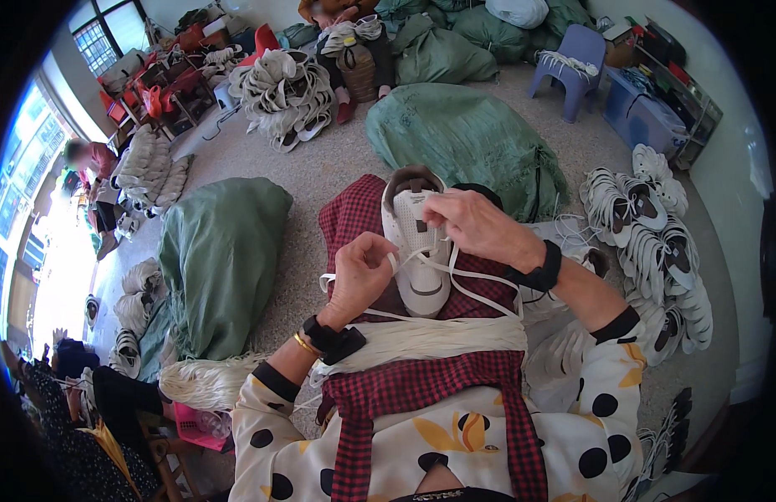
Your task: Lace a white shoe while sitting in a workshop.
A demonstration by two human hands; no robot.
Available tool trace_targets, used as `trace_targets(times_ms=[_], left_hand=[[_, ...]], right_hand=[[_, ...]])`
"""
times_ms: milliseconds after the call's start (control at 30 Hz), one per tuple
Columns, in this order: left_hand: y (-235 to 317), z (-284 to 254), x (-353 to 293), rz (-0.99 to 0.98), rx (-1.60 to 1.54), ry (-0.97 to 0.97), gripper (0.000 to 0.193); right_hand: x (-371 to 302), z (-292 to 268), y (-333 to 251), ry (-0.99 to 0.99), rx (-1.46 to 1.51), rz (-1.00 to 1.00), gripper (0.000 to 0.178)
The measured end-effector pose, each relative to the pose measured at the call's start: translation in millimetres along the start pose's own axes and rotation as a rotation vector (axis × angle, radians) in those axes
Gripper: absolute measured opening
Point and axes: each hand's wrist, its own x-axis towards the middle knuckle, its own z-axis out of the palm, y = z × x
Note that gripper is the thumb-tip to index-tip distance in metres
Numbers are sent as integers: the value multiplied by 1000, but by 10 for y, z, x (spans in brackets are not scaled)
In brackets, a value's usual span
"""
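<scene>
A white sneaker (423,280) with a brown lining lies on my lap over a red and black checked apron (352,209), its toe toward me. White shoelace (472,293) runs loosely across its front and trails to both sides. My left hand (363,266) is at the shoe's left side, thumb and fingers pinched on the lace. My right hand (480,226) is bent over the tongue, its fingers closed near the eyelets; what they pinch is partly hidden. A thick bundle of white laces (438,337) lies across my lap, below the toe.
Green sacks (225,251) stand on the left and ahead (463,138). Stacked white shoes (668,251) line the right side, with another shoe pile (283,96) farther off. A purple chair (568,67) and blue bin (643,109) are at the back right. Other people sit nearby.
</scene>
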Motion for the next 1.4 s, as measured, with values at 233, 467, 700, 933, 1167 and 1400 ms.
trace_targets(times_ms=[233, 467, 700, 933, 1167, 1400], left_hand=[[-26, 40, 52, -2, -39, 43, 8], [102, 134, 122, 185, 172, 97, 16], [316, -210, 316, 270, 369, -269, 30], [267, -311, 473, 555, 538, -373, 16], [243, -354, 437, 545, 503, -308, 23], [596, -3, 431, 500, 473, -270, 7]], right_hand=[[236, 316, 81, 44, 197, -59, 14], [306, 366, 85, -53, 360, 105, 25], [275, 498, 45, 25, 253, 77, 34], [213, 587, 75, 58, 306, 60, 38], [269, -203, 304, 240, -165, -55, 5], [-123, -303, 303, -158, -30, 133, 19]])
